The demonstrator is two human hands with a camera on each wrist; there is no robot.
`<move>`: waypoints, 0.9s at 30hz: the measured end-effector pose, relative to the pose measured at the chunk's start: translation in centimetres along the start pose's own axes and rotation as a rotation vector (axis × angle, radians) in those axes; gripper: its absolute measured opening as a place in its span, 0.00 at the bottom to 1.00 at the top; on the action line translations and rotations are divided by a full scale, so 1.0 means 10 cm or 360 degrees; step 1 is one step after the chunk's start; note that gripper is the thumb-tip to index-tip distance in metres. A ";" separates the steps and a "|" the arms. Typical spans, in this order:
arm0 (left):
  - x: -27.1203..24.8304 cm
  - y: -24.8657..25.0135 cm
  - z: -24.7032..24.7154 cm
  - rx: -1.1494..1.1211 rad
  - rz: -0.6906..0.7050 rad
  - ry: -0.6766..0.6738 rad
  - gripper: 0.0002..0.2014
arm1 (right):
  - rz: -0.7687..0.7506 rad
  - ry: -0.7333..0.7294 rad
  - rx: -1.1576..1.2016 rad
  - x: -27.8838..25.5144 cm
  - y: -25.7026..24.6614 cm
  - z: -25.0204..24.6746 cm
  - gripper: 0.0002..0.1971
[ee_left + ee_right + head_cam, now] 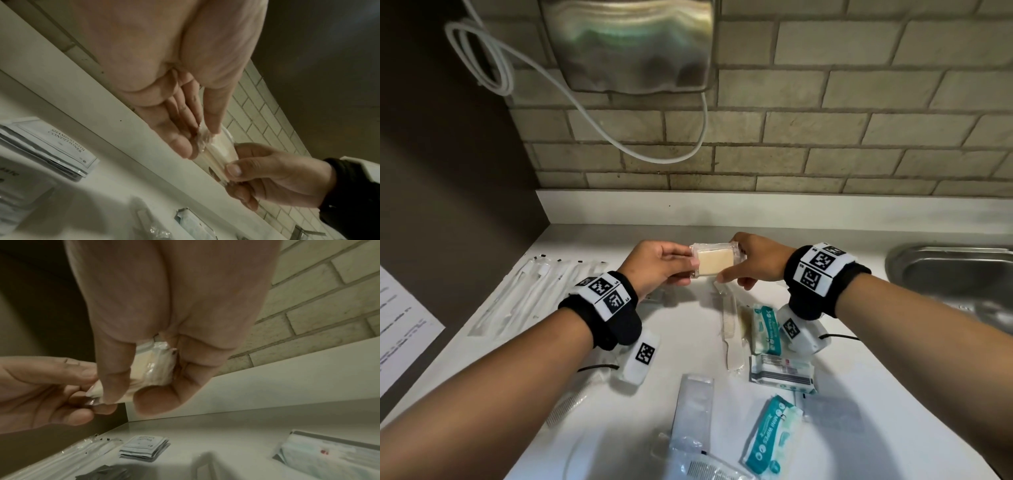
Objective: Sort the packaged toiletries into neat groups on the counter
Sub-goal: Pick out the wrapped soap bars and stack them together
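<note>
A cream soap bar in clear wrap (pixel 715 259) is held up over the back of the white counter (pixel 592 240) between both hands. My left hand (pixel 690 265) pinches the wrap's left end with thumb and fingers; in the left wrist view that pinch (pixel 202 138) sits on the crinkled seal of the soap (pixel 221 151). My right hand (pixel 729 270) grips the right end, thumb in front and fingers curled behind, and the soap (pixel 153 369) fills its grasp (pixel 144 386). Teal wipes packs (pixel 765 329) (pixel 770 435) lie loose below.
Wrapped toothbrushes (pixel 530 291) lie in a row at the left. A stack of shampoo sachets (pixel 144 446) sits under my hands. Wrapped combs (pixel 731 332), a grey wipes pack (pixel 782 373) and a clear sleeve (pixel 693 411) are scattered nearer. A steel sink (pixel 955 270) is at the right.
</note>
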State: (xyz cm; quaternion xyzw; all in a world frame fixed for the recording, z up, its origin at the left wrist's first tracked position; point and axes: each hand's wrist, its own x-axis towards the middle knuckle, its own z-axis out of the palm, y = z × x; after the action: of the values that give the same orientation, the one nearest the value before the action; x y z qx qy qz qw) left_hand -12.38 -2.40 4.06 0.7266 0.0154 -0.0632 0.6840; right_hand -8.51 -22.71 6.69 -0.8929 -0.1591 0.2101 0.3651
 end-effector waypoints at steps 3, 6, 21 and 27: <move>0.02 0.00 0.02 -0.0003 -0.0009 0.0077 0.12 | 0.0009 0.0000 -0.0001 0.01 -0.03 -0.01 0.23; 0.03 0.01 0.04 0.0000 -0.0026 0.0093 0.08 | 0.0015 0.0007 -0.0019 0.01 -0.04 -0.01 0.24; 0.07 -0.02 0.05 0.0113 0.0008 0.0150 0.10 | 0.0022 -0.0027 -0.0096 0.03 -0.06 -0.01 0.24; 0.06 -0.01 0.07 0.0180 0.0045 0.0075 0.04 | -0.0053 -0.0052 -0.0058 -0.01 -0.08 -0.04 0.19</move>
State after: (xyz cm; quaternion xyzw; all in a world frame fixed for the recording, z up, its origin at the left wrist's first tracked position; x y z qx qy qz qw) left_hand -11.83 -3.15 3.83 0.7655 0.0176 -0.0371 0.6421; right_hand -8.54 -22.45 7.50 -0.8930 -0.1838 0.2155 0.3497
